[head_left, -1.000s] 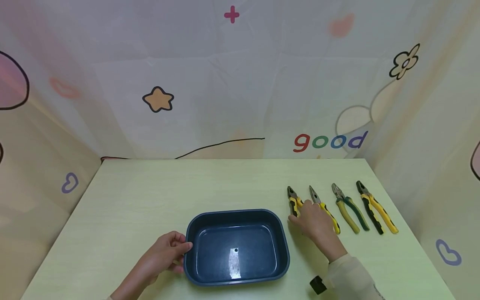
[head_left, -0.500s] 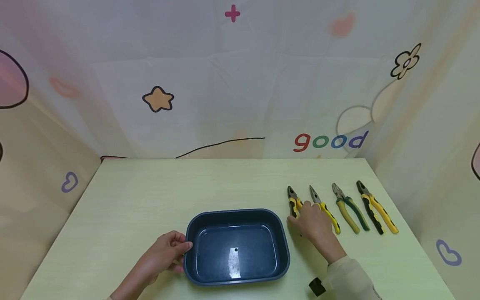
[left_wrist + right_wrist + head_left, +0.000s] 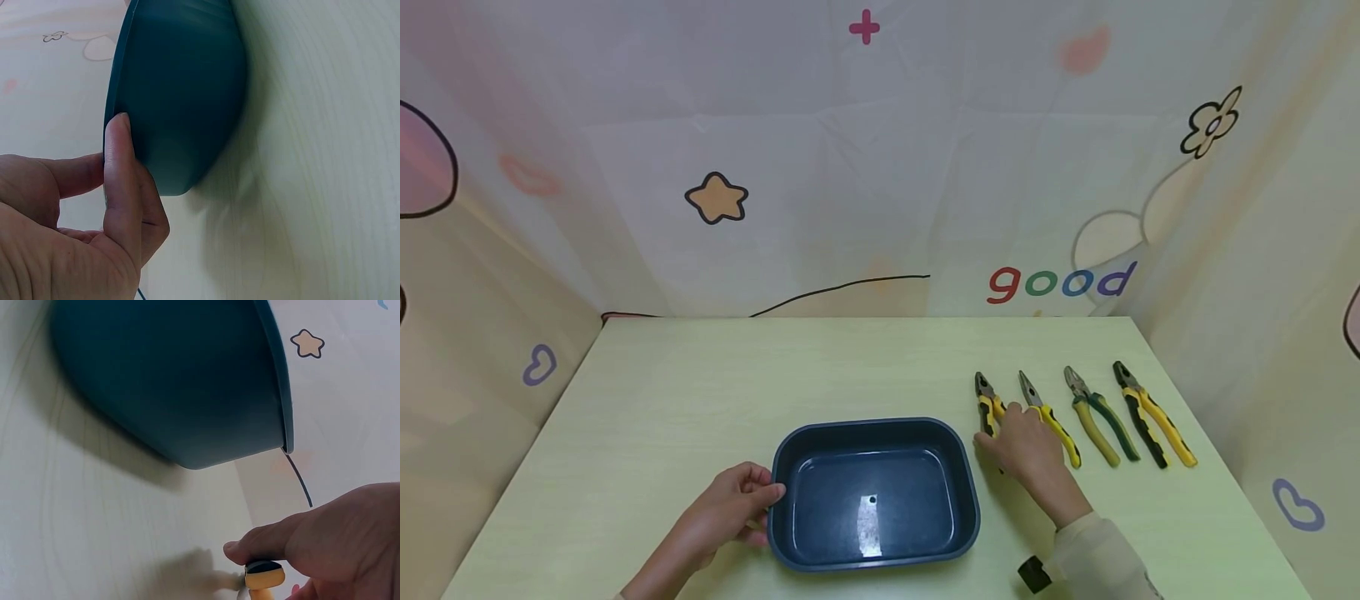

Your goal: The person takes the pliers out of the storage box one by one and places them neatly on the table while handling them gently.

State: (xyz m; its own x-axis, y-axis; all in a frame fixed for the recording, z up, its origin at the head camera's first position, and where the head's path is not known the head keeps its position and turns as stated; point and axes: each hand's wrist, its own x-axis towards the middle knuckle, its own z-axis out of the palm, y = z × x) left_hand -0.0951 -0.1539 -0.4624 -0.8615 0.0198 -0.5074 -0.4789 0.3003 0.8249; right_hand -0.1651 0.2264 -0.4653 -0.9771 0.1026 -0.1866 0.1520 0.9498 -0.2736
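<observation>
A dark blue rectangular plastic tub (image 3: 872, 429) stands at the front middle of the table. My left hand (image 3: 733, 504) pinches its left rim, thumb over the edge and fingers against the outer wall, as the left wrist view also shows. To the tub's right, my right hand (image 3: 1026, 442) grips the handles of the leftmost pliers (image 3: 985, 408), black and yellow with a dark head pointing away from me. In the right wrist view the thumb lies beside a black and yellow handle end (image 3: 264, 575). The hand covers much of the handles.
Right of that hand lie long-nose pliers (image 3: 1060, 433) with yellow handles, green-handled pliers (image 3: 1097, 412) and black-and-yellow pliers (image 3: 1153, 417), spaced in a row. A printed curtain (image 3: 820, 167) hangs behind and beside the pale table (image 3: 737, 375).
My right hand has shifted very slightly left at the leftmost pliers. The left hand and the tub have stayed in place.
</observation>
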